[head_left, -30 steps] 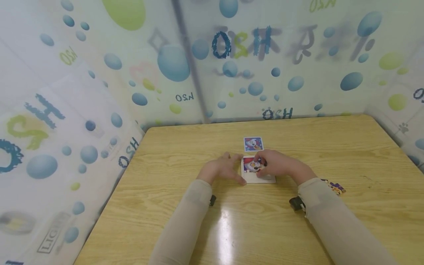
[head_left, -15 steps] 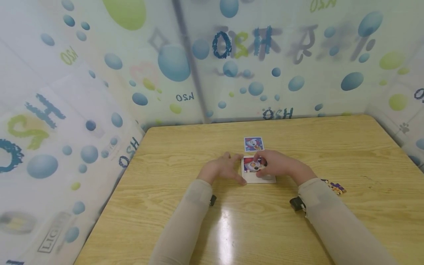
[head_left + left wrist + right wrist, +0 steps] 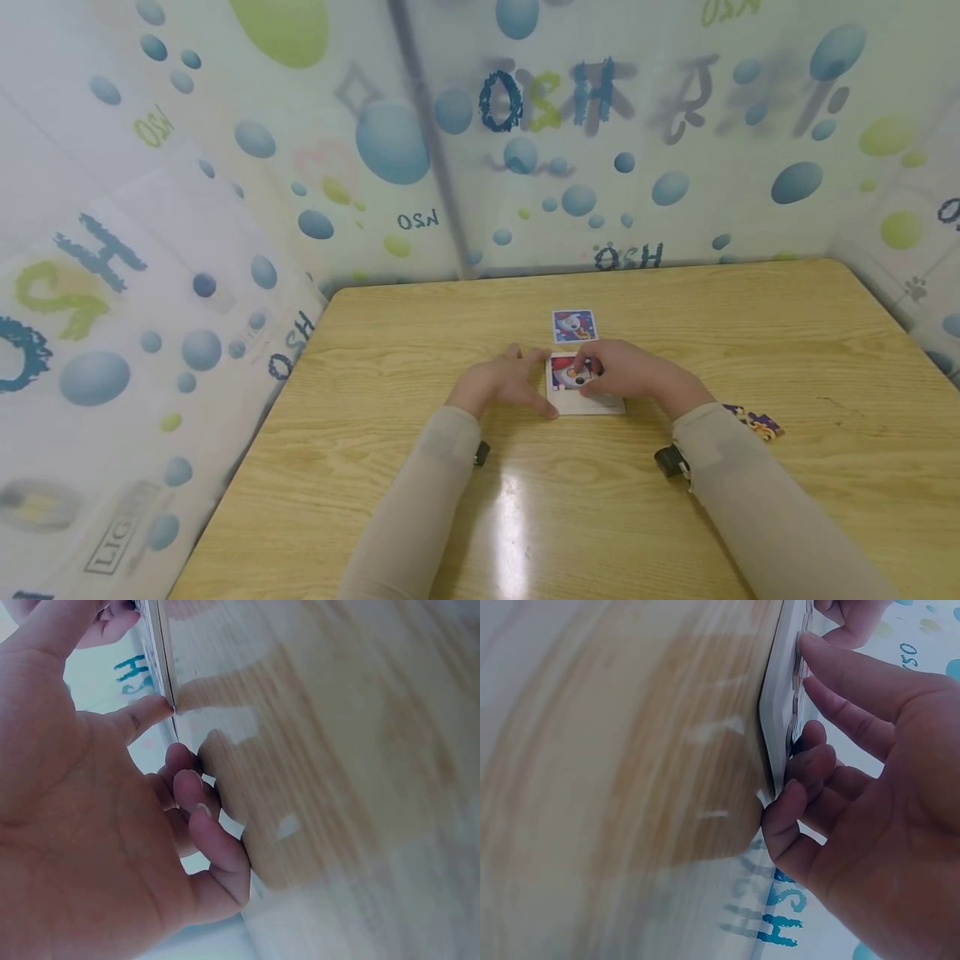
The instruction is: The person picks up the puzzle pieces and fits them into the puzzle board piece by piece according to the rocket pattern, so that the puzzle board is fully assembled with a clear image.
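Note:
A white puzzle board (image 3: 577,404) lies on the table; its upper part carries joined jigsaw pieces (image 3: 564,367) with a red, white and purple cartoon picture. My left hand (image 3: 506,383) is spread at the board's left side, thumb at the near corner and fingertips at the far one. In the left wrist view the fingertips (image 3: 161,709) reach the board's edge. Over the board's right half, my right hand (image 3: 626,371) pinches a puzzle piece (image 3: 580,380) between thumb and index finger. Its remaining fingers curl along the board's right edge in the right wrist view, hiding part of the picture.
Beyond the board lies a picture card (image 3: 573,326) with a similar cartoon. Several loose puzzle pieces (image 3: 761,425) lie to the right, partly behind my right sleeve (image 3: 738,467). The wooden table (image 3: 390,350) meets printed curtains (image 3: 525,200) at the back and sides.
My right thumb and index finger have shifted very slightly over the puzzle piece. The left hand and the board stay where they were.

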The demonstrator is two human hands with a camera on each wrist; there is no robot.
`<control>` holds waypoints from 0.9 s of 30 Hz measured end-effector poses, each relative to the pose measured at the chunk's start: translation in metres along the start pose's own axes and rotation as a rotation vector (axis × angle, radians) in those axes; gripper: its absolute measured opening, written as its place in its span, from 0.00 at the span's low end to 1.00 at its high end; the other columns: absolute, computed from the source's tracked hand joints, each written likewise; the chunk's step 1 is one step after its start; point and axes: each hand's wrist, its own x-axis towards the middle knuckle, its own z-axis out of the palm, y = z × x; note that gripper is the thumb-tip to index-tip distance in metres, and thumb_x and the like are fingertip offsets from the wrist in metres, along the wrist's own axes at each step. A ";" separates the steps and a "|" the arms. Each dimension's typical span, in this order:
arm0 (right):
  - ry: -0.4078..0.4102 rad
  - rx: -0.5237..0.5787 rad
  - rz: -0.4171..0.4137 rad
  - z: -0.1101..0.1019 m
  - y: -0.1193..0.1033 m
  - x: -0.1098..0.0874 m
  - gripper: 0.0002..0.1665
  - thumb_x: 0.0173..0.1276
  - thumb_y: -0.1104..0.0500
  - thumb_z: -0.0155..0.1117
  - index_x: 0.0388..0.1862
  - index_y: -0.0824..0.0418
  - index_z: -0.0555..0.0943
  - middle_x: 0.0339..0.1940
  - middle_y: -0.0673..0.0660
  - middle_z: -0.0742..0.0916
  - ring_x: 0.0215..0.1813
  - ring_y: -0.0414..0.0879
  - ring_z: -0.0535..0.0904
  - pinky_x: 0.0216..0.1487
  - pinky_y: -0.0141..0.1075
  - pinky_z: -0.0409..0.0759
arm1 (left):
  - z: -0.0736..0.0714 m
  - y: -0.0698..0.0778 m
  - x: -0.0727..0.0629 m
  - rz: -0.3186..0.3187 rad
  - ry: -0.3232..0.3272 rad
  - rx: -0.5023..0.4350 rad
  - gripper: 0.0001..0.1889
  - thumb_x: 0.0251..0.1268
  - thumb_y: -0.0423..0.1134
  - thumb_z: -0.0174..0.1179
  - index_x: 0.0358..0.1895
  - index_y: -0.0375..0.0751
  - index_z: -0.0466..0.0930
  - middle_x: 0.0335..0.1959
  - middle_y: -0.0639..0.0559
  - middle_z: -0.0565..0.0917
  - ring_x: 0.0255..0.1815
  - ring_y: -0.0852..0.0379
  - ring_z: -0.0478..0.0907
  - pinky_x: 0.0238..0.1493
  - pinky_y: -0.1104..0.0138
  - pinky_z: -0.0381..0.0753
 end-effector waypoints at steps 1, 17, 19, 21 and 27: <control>-0.002 0.004 0.001 0.000 0.000 0.000 0.15 0.74 0.57 0.72 0.56 0.58 0.84 0.38 0.55 0.81 0.40 0.47 0.75 0.40 0.37 0.75 | 0.000 0.000 0.000 0.001 0.000 0.001 0.57 0.55 0.69 0.75 0.86 0.73 0.50 0.89 0.41 0.50 0.88 0.34 0.53 0.79 0.29 0.63; -0.017 0.003 -0.001 0.000 0.002 0.005 0.14 0.73 0.57 0.73 0.55 0.58 0.84 0.38 0.55 0.81 0.41 0.47 0.75 0.42 0.37 0.74 | 0.000 0.000 -0.001 0.008 0.004 0.012 0.57 0.56 0.69 0.74 0.86 0.73 0.50 0.89 0.41 0.51 0.88 0.34 0.53 0.78 0.29 0.63; -0.020 0.000 -0.002 0.000 0.000 0.005 0.15 0.73 0.58 0.73 0.54 0.58 0.83 0.39 0.55 0.81 0.41 0.47 0.75 0.42 0.38 0.74 | 0.000 -0.001 0.000 0.005 0.005 0.012 0.57 0.55 0.69 0.74 0.86 0.73 0.51 0.89 0.41 0.50 0.88 0.34 0.53 0.78 0.29 0.63; -0.024 -0.001 0.002 0.000 -0.002 0.004 0.15 0.73 0.58 0.73 0.55 0.59 0.83 0.39 0.55 0.81 0.41 0.48 0.75 0.43 0.38 0.74 | 0.000 -0.001 0.000 0.003 0.003 0.008 0.56 0.55 0.69 0.75 0.86 0.73 0.51 0.89 0.41 0.50 0.88 0.34 0.53 0.79 0.30 0.63; -0.024 0.007 0.015 0.001 0.000 0.005 0.15 0.73 0.59 0.73 0.55 0.59 0.82 0.39 0.55 0.80 0.43 0.48 0.75 0.44 0.38 0.74 | 0.000 0.000 -0.001 0.003 0.003 0.001 0.56 0.55 0.69 0.75 0.86 0.74 0.52 0.89 0.42 0.53 0.87 0.34 0.56 0.78 0.30 0.65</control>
